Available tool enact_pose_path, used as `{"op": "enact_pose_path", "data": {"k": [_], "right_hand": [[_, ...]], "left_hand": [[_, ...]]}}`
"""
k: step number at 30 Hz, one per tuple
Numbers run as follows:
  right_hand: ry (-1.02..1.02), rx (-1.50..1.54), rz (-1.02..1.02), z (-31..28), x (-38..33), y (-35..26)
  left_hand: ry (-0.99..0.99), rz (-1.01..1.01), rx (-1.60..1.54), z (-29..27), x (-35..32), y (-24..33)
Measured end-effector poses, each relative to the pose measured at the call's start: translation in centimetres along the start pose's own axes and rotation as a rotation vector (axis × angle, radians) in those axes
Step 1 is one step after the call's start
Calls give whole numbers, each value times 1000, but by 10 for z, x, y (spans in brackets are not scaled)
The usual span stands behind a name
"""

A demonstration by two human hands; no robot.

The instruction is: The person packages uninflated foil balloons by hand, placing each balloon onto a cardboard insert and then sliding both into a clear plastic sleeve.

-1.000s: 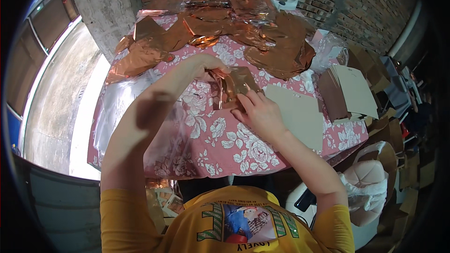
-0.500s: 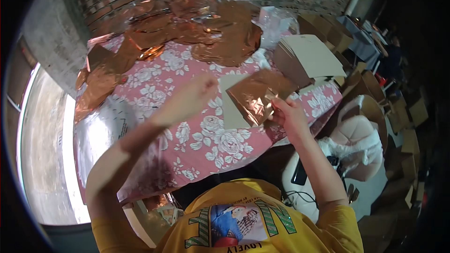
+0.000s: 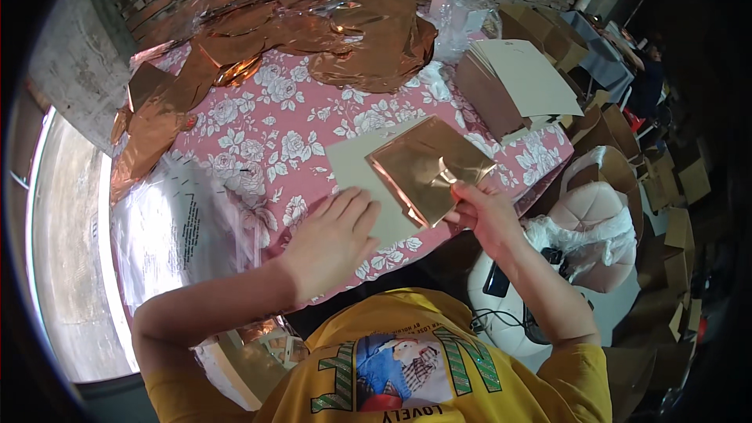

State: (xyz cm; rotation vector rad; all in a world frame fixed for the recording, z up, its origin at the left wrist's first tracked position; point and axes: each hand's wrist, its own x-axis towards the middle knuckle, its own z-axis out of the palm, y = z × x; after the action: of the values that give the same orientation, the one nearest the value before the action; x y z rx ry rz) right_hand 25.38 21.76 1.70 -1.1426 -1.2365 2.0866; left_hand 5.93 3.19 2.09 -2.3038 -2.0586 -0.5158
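Note:
A flat, square piece of shiny copper-coloured foil overlaps a pale beige card near the front of the table. It looks like a foil bag or wrapper; whether anything is inside I cannot tell. My right hand pinches the foil's near right corner between thumb and fingers. At the card's near left side lies my left hand, palm down with its fingers stretched out and their tips on the card. Part of the card is hidden under the foil.
A pink floral cloth covers the table. Copper foil pieces spread along its back and left. A stack of beige cards stands at right, clear plastic bags at left. A padded chair holds a phone; cardboard boxes lie beyond.
My left hand has come down from above the cloth onto the card's near left side. The foil, still in my right hand, now looks flatter and squarer. The whole view has shifted slightly.

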Motion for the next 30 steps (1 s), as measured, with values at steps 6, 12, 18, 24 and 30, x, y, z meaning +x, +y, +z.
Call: {"op": "enact_pose_path", "data": {"k": [6,12,18,24,30], "right_hand": [[-28,4,93,18,-10,7],[-11,54,111,23,-13,10],[-20,37,96,29,-17,8],[-21,72,123,34,-22,6],[-55,85,202,39,-28,10]], "left_hand": [[-19,-92,-182,-10,-11,3],[192,-339,-423,-4,10,-35],[188,-394,-683,1,31,-39],[93,-684,-1068,7,48,-47],[87,-830,-1035,10,62,-49]]}}
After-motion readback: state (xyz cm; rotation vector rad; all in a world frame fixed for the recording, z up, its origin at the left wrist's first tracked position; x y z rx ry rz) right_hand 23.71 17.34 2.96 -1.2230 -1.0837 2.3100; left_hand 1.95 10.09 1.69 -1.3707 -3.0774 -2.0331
